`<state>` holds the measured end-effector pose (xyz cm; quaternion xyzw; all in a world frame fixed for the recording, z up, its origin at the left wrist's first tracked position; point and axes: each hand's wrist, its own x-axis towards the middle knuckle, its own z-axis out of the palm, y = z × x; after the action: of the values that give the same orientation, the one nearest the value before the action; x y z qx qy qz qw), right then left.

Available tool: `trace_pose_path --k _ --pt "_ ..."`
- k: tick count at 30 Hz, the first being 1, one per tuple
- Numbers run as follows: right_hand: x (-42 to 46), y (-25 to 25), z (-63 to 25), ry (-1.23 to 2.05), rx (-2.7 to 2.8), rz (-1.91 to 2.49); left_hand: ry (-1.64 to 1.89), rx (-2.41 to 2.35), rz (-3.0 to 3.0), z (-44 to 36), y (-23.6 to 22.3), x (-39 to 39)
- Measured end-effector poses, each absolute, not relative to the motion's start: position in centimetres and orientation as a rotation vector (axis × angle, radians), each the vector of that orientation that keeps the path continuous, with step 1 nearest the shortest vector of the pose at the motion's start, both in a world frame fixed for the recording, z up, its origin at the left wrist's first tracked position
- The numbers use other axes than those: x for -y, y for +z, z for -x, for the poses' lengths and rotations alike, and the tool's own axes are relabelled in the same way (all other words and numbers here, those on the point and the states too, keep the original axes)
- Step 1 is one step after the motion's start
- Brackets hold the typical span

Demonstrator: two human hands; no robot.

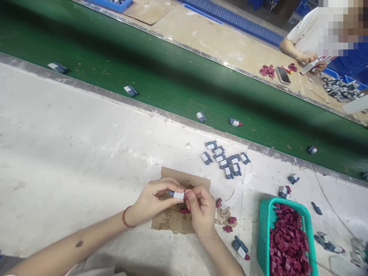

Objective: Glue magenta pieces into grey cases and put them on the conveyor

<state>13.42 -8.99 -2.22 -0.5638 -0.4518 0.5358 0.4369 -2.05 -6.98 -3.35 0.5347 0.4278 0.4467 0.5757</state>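
My left hand (156,199) pinches a small blue-grey and white plastic part (178,195) between thumb and fingers. My right hand (201,211) is closed at the part's right end, its thumb and forefinger on a dark red plastic piece (185,196), mostly covered by the fingertips. Both hands are above a stained cardboard piece (172,222), where another dark red piece (184,211) lies. Several like blue-grey and white parts (221,159) lie in a group beyond my hands. Loose dark red pieces (228,229) rest right of my right hand.
A green basket (264,234) full of dark red pieces stands at right. Behind the white table (71,153) runs a green conveyor belt (161,73) carrying scattered parts. Across it, a person (307,57) works beside a phone (283,75) and a pile of parts (342,90).
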Motion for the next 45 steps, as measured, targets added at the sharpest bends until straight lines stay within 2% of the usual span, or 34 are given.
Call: trace_pose_path --k 10,16,18,21,24,30,37,41,45 --pt "9.0 -0.9 -14.3 1.308 0.933 1.379 0.984 -1.003 -1.394 0.5 -1.5 5.9" --pt "9.3 0.9 -17.0 1.244 0.951 1.334 0.890 -0.947 -1.705 -0.4 1.4 -0.1" --pt "10.2 1.7 -19.5 1.077 1.061 1.477 0.949 -1.132 -1.761 -0.5 1.5 -3.7" --pt "12.1 2.9 -24.9 0.639 1.305 1.831 0.799 -1.521 -1.744 -0.6 0.6 -9.1" --pt "13.9 2.9 -30.4 0.276 1.428 2.136 0.677 -1.577 -1.785 -0.7 -0.7 -13.0" --pt "15.0 0.5 -36.2 0.030 1.733 2.409 0.597 -1.482 -2.169 -2.3 -1.6 -15.1" --pt "14.6 -0.2 -36.8 0.013 1.848 2.369 0.329 -1.075 -2.627 -7.2 -2.9 -15.8" --pt "14.5 0.1 -37.0 0.024 1.825 2.355 0.336 -1.021 -2.693 -8.8 -3.3 -15.8" --pt "14.4 1.2 -36.0 0.272 1.569 2.191 0.373 -0.977 -2.675 -9.1 -3.3 -14.8"
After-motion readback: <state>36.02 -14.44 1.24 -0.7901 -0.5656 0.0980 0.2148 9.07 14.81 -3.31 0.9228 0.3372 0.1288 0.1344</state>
